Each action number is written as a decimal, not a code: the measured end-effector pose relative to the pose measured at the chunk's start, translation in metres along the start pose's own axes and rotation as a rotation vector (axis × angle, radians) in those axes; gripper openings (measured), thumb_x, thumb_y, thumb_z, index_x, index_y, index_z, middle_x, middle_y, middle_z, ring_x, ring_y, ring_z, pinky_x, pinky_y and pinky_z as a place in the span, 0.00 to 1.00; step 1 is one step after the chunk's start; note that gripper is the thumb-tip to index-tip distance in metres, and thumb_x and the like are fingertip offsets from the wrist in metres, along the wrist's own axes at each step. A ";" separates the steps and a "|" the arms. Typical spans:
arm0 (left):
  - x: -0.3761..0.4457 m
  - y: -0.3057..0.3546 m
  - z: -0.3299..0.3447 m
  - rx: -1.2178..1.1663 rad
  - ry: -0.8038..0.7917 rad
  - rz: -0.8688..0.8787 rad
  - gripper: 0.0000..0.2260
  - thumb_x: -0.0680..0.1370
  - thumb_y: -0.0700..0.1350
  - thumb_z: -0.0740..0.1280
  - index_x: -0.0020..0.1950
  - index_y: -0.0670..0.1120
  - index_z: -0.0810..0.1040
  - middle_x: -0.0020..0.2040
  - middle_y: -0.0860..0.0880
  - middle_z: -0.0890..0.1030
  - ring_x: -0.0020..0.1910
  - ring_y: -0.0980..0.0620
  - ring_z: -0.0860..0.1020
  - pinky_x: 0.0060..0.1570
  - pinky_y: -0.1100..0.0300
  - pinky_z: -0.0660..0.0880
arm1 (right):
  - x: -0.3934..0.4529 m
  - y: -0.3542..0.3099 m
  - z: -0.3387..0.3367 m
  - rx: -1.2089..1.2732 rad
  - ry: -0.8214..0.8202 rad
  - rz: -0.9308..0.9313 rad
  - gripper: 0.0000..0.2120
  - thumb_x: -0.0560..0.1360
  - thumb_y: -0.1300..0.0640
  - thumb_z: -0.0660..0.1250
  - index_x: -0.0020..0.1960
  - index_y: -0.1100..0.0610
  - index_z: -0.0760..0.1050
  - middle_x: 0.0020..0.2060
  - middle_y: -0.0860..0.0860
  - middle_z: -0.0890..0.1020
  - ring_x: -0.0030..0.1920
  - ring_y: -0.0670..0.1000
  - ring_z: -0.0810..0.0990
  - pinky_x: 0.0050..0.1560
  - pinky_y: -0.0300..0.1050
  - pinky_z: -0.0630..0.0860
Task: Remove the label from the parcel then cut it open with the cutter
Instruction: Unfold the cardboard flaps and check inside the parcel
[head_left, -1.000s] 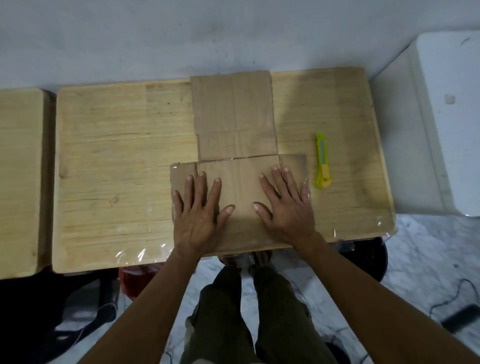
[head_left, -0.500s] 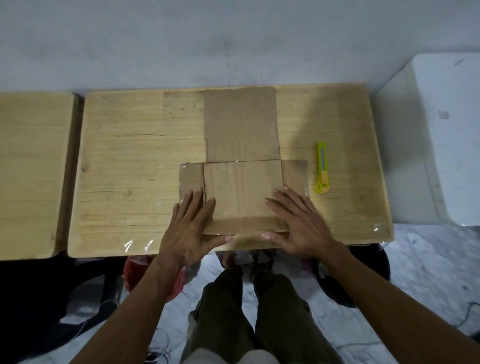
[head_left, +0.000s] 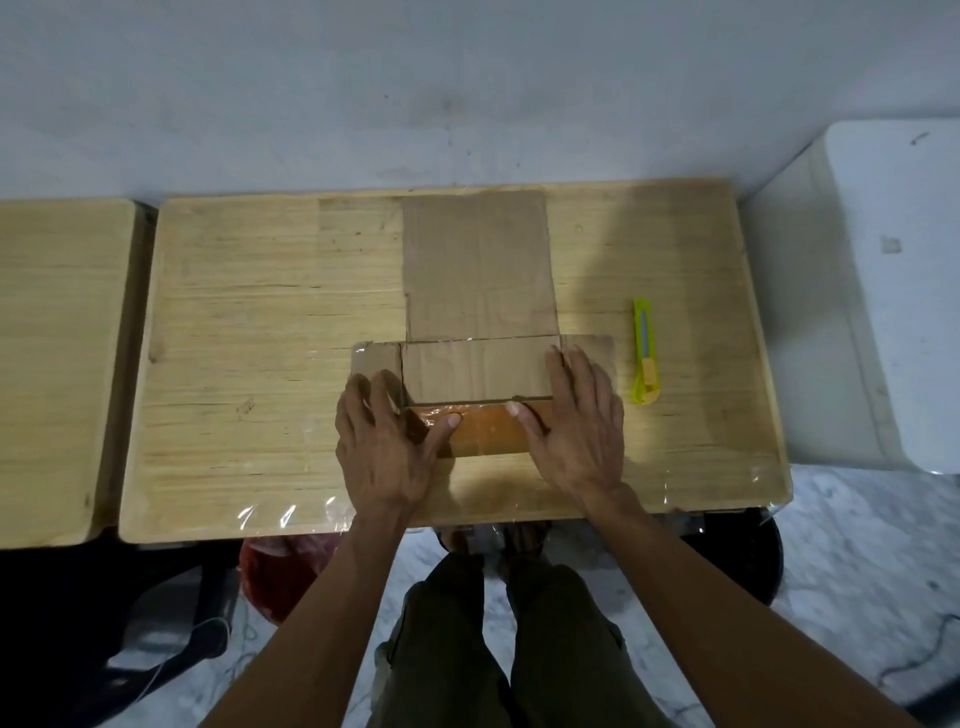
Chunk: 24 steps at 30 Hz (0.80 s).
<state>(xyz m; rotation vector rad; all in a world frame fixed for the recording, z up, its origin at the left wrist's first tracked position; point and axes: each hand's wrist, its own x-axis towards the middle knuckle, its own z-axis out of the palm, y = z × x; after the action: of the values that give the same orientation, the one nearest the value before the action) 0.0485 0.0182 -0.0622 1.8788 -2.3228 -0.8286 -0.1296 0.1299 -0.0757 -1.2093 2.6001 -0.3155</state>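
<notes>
The brown cardboard parcel (head_left: 478, 270) lies on the wooden table (head_left: 249, 322) with its flaps spread flat, one large flap reaching to the far edge. Along its near side, between my thumbs, an orange glossy surface (head_left: 488, 428) shows. My left hand (head_left: 384, 447) covers the left side flap, thumb pressed on the orange part. My right hand (head_left: 582, 426) covers the right side flap, thumb at the edge of the middle panel. The yellow-green cutter (head_left: 644, 358) lies just right of the parcel, untouched. I see no label.
A second wooden table (head_left: 57, 338) adjoins on the left, and a white block (head_left: 893, 286) stands on the right. Clear plastic film wraps the table's front edge (head_left: 291, 514). A red bin (head_left: 280, 571) and a black stool (head_left: 743, 545) sit under the table by my legs.
Both hands slid apart from the middle panel to the side flaps. The near part of the parcel now shows an orange surface that flat cardboard covered before. The camera view shifted back.
</notes>
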 end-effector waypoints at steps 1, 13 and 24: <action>0.001 0.001 0.002 0.014 0.002 -0.010 0.44 0.70 0.72 0.66 0.78 0.51 0.57 0.81 0.43 0.54 0.79 0.39 0.54 0.69 0.36 0.65 | 0.001 -0.001 0.002 -0.019 -0.004 0.002 0.36 0.78 0.30 0.50 0.79 0.50 0.55 0.78 0.53 0.60 0.76 0.56 0.58 0.71 0.58 0.62; 0.012 0.006 0.007 0.065 -0.012 -0.121 0.53 0.64 0.78 0.64 0.80 0.50 0.51 0.82 0.41 0.51 0.79 0.39 0.53 0.70 0.34 0.60 | 0.005 -0.004 0.017 -0.113 -0.011 0.051 0.35 0.77 0.30 0.51 0.76 0.51 0.63 0.77 0.56 0.64 0.76 0.61 0.61 0.70 0.64 0.62; 0.018 0.003 -0.012 -0.084 0.003 -0.167 0.56 0.60 0.62 0.82 0.79 0.47 0.56 0.75 0.42 0.66 0.73 0.37 0.63 0.64 0.36 0.69 | -0.009 0.000 -0.003 0.147 0.019 0.273 0.44 0.71 0.28 0.62 0.79 0.50 0.55 0.79 0.56 0.57 0.76 0.61 0.56 0.72 0.62 0.61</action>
<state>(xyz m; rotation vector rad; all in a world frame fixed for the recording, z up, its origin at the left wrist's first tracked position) 0.0455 -0.0023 -0.0557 2.0574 -2.1160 -0.9217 -0.1255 0.1371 -0.0718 -0.7952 2.6609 -0.4546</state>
